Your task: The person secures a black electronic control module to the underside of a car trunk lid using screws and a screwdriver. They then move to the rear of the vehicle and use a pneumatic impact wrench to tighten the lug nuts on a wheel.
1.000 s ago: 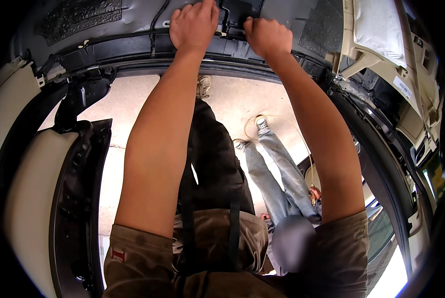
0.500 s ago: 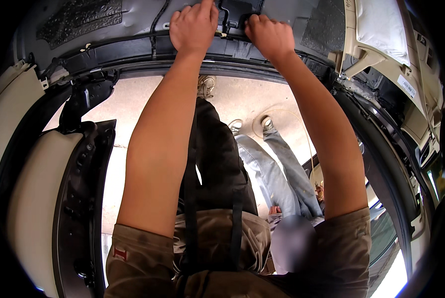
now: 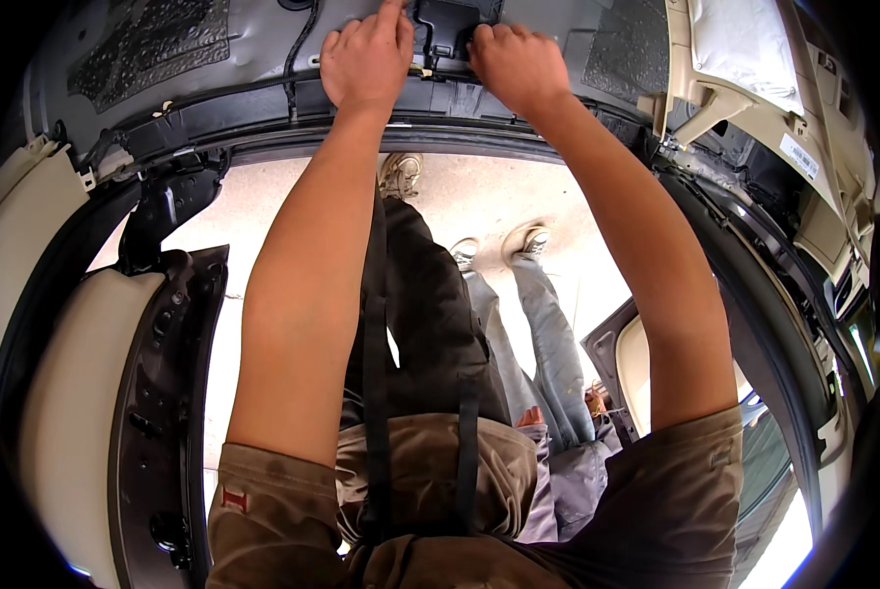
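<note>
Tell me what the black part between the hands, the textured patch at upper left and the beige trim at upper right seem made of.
Black part: probably moulded plastic, matte; its edges are crisp, its colour even.
Textured patch: perhaps a rubbery or bituminous sheet, semi-gloss; its pebbled surface catches small glints.
Beige trim: likely rigid plastic, satin; it has smooth, moulded curves.
</note>
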`<state>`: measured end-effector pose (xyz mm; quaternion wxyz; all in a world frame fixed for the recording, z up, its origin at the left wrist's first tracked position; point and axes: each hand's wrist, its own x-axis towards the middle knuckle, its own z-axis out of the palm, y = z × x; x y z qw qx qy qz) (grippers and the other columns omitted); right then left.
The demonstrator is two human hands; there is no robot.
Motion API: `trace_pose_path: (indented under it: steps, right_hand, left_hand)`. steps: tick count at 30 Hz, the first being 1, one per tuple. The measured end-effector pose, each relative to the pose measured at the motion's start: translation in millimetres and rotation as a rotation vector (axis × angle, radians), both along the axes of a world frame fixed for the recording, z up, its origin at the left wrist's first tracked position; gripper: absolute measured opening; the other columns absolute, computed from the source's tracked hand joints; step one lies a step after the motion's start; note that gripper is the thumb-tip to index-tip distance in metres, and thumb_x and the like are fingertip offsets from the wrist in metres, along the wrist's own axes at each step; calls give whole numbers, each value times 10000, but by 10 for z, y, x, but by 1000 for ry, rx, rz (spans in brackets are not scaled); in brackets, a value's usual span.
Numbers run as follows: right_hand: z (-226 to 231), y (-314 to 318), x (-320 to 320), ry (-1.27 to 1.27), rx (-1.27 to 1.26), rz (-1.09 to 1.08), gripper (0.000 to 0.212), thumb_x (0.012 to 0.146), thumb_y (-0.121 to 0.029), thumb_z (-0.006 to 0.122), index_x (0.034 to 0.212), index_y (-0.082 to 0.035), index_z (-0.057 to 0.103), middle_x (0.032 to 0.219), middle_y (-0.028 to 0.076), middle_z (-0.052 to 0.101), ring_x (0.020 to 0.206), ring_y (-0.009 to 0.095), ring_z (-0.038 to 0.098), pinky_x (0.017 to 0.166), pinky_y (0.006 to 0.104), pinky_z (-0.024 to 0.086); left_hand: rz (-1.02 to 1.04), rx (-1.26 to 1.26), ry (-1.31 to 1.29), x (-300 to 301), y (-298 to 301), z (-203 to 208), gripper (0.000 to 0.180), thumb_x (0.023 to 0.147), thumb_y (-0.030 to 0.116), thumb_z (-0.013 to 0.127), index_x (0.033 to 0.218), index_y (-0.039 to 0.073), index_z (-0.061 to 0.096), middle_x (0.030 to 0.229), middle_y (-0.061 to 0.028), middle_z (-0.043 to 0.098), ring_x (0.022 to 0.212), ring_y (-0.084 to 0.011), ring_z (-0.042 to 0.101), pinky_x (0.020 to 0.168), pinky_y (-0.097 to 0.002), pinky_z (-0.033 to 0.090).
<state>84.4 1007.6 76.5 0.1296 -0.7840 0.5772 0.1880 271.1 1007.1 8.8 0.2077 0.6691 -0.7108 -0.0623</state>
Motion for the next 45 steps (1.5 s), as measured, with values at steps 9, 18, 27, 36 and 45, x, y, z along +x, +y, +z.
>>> trace_pose_path:
  steps: [9, 18, 27, 36, 45]
  right_hand:
    - [169, -20, 187, 32, 164, -336, 448, 976, -466, 470, 946, -88, 708, 974, 158, 752, 924, 376, 724, 805, 490, 578]
    - [86, -88, 146, 49, 264, -398, 425, 992, -436, 470, 954, -75, 691, 969, 136, 758, 920, 370, 724, 792, 485, 580]
    - [42, 10, 211, 18, -22, -198, 518, 1001, -477, 402, 1044, -99, 753, 1043, 150, 750, 1039, 367, 705, 818, 483, 574]
    - [120, -3, 362, 59, 166, -673, 541, 993, -511, 408, 1095, -81, 721, 1111, 190, 726, 1077, 381, 685, 906, 480, 549]
    - [15, -55, 303, 57, 250, -783, 555, 985, -564, 407, 1097, -136, 743, 1087, 190, 734, 1082, 404, 678, 920, 486, 540]
  left_hand:
    - [-16, 58, 14, 16, 2, 45, 175, 964, 310, 603, 1102, 259, 697, 757, -42, 725, 752, -248, 697, 722, -388, 505]
    - [-8, 44, -13, -18, -5, 60, 165, 962, 311, 609, 1088, 250, 698, 723, -61, 711, 727, -264, 691, 705, -402, 504]
    - [-1, 13, 17, -18, -5, 49, 152, 946, 291, 625, 1068, 249, 707, 695, -56, 702, 704, -260, 688, 691, -396, 501]
    - [-9, -28, 25, 14, -12, -21, 177, 941, 289, 627, 1102, 266, 696, 712, -45, 710, 707, -241, 692, 676, -390, 491]
    - [-16, -27, 23, 28, 0, -55, 180, 936, 284, 628, 1103, 267, 693, 709, -8, 710, 709, -218, 692, 677, -369, 484]
